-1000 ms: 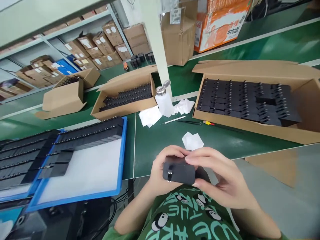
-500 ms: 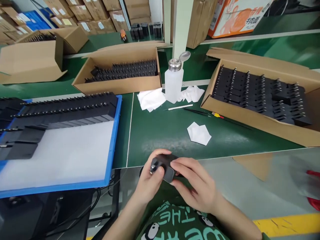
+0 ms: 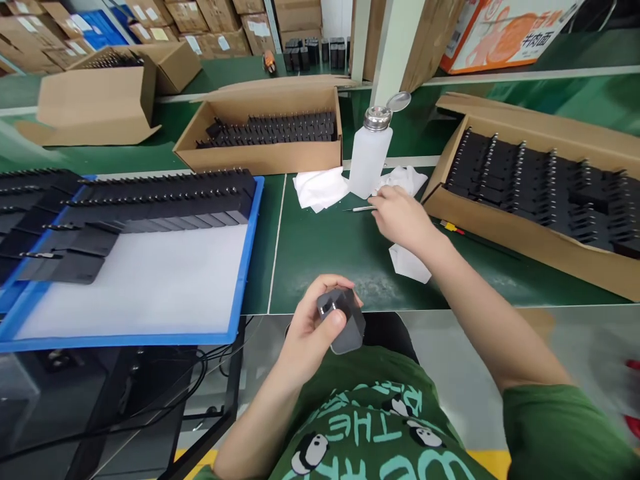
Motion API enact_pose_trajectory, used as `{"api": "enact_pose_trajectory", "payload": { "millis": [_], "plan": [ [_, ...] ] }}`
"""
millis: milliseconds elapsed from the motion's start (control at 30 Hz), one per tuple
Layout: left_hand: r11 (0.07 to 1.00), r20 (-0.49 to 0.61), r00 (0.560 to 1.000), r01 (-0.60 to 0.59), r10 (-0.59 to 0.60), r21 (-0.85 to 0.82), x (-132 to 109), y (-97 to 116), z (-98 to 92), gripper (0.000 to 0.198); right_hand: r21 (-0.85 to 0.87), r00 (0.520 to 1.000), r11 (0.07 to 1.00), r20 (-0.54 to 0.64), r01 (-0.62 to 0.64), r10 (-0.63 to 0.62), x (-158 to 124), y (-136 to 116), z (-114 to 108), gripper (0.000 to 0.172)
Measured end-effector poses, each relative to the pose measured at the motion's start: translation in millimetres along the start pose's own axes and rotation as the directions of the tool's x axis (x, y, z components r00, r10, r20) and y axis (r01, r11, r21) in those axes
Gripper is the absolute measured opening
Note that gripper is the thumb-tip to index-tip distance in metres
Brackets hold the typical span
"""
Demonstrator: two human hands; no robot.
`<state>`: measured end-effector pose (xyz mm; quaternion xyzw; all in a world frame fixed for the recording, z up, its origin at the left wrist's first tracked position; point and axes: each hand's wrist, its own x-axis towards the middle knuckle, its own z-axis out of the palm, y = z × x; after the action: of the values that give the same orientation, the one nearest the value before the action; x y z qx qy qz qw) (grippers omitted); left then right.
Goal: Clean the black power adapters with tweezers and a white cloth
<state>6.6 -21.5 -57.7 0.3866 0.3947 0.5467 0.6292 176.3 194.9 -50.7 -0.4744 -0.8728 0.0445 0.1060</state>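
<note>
My left hand (image 3: 317, 327) is closed around a black power adapter (image 3: 347, 330), thumb across its near face, above my lap. A metal pin shows at the adapter's upper end. My right hand (image 3: 400, 217) reaches across the green table, its fingers curled down onto a thin white pen-like stick (image 3: 363, 209). Only the stick's left part shows; the rest is under the fingers. A folded white cloth (image 3: 409, 263) lies just below my right wrist, partly covered. Behind the hand are a crumpled white cloth (image 3: 407, 179) and a white pump bottle (image 3: 369, 160) with its metal lid flipped up.
A blue-rimmed tray (image 3: 185, 280) with rows of black adapters (image 3: 170, 190) stands at left. Open cardboard boxes of adapters sit at the back (image 3: 270, 159) and right (image 3: 540, 247). Another white cloth (image 3: 321, 189) lies left of the bottle. A yellow-and-red handled tool (image 3: 451, 227) lies by the right box.
My right hand has let go of the adapter and moved forward and right to the white stick. My left hand still holds the adapter. The view has shifted slightly.
</note>
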Motion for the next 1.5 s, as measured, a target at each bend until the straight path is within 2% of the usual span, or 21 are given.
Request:
{"api": "enact_pose_trajectory", "payload": {
  "millis": [167, 300, 400, 467, 600, 667, 700, 733, 767, 800, 833, 867, 900, 967, 1067, 1200, 1400, 1500],
  "plan": [
    [0.998, -0.090, 0.996, 0.001, 0.004, 0.055, -5, -2, -0.5, 0.043, -0.053, 0.981, 0.981, -0.066, -0.184, 0.181, -41, 39, -12, 0.032],
    [0.996, -0.113, 0.994, -0.001, 0.012, 0.090, -3, -5, 5.0, 0.046, -0.061, 0.971, 0.970, -0.051, -0.235, 0.232, -60, 53, 4, 0.029],
    [0.995, -0.097, 0.995, -0.007, 0.016, 0.100, -2, -7, 8.3, 0.047, -0.055, 0.964, 0.964, -0.071, -0.260, 0.256, -57, 51, 18, 0.029],
    [0.994, -0.109, 0.994, -0.011, 0.022, 0.105, -3, -8, 9.2, 0.047, -0.036, 0.961, 0.962, -0.082, -0.269, 0.266, -53, 49, 20, 0.026],
    [0.989, -0.158, 0.987, -0.005, 0.029, 0.146, -5, -5, 11.4, 0.046, 0.053, 0.956, 0.964, -0.130, -0.260, 0.264, -66, 32, -2, 0.019],
    [0.987, -0.154, 0.988, 0.001, 0.024, 0.160, -6, 0, 13.5, 0.045, 0.264, 0.947, 0.942, -0.185, -0.208, 0.261, -89, 11, -21, 0.014],
    [0.987, -0.146, 0.989, 0.002, 0.022, 0.161, -5, 2, 14.8, 0.044, 0.511, 0.931, 0.851, -0.237, -0.124, 0.278, -104, -3, -30, 0.011],
    [0.987, -0.138, 0.990, 0.000, 0.022, 0.161, -5, 3, 15.9, 0.043, 0.748, 0.939, 0.664, -0.237, 0.012, 0.250, -119, -18, -39, 0.010],
    [0.987, -0.130, 0.991, -0.002, 0.024, 0.162, -5, 5, 17.0, 0.042, 0.884, 0.937, 0.463, -0.215, 0.066, 0.276, -134, -34, -46, 0.012],
    [0.986, -0.123, 0.992, -0.003, 0.023, 0.165, -5, 6, 17.8, 0.041, 0.946, 0.951, 0.307, -0.183, 0.101, 0.251, -148, -50, -50, 0.013],
    [0.985, -0.116, 0.993, -0.002, 0.022, 0.173, -5, 6, 18.5, 0.041, 0.974, 0.964, 0.189, -0.166, 0.126, 0.210, -159, -65, -52, 0.014],
    [0.983, -0.112, 0.994, 0.003, 0.018, 0.183, -5, 7, 18.9, 0.040, 0.983, 0.965, 0.116, -0.166, 0.145, 0.202, -167, -77, -52, 0.017],
    [0.981, -0.107, 0.994, 0.007, 0.014, 0.193, -5, 7, 19.1, 0.041, 0.982, 0.964, 0.082, -0.185, 0.173, 0.191, -173, -87, -49, 0.019],
    [0.978, -0.103, 0.995, 0.010, 0.012, 0.207, -6, 8, 19.1, 0.042, 0.969, 0.950, 0.085, -0.245, 0.233, 0.195, -178, -98, -41, 0.020],
    [0.977, -0.112, 0.994, 0.023, 0.001, 0.213, -8, 7, 18.9, 0.044, 0.954, 0.943, 0.159, -0.282, 0.255, 0.179, -177, -96, -32, 0.017],
    [0.974, -0.128, 0.992, 0.040, -0.011, 0.224, -9, 8, 19.8, 0.043, 0.929, 0.944, 0.229, -0.317, 0.290, 0.093, -176, -88, -36, 0.032],
    [0.969, -0.116, 0.993, 0.004, 0.026, 0.245, -7, 9, 22.8, 0.040, 0.927, 0.961, 0.305, -0.259, 0.219, 0.097, -178, -94, -43, 0.041],
    [0.967, -0.113, 0.993, -0.015, 0.044, 0.253, -8, 8, 22.6, 0.037, 0.915, 0.959, 0.336, -0.268, 0.221, 0.097, -179, -97, -42, 0.043]
  ]
}}
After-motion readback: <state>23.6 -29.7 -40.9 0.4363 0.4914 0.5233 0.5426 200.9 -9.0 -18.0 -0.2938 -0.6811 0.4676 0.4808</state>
